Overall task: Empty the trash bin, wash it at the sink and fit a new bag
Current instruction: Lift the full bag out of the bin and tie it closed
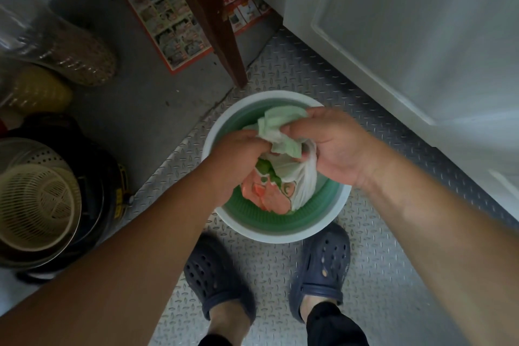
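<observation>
We see both hands, left hand [238, 149] and right hand [325, 146], pinching the bag [280, 146] gathered upright over the trash bin [213, 132], its contents mostly hidden.

From my feed I see both forearms bare, with no sleeves, watch or rings on the left hand [238, 152] or right hand [334, 146]. The feet wear dark navy perforated clogs [320, 270] with heel straps, and black trouser cuffs [331, 326] show at the ankles.
</observation>
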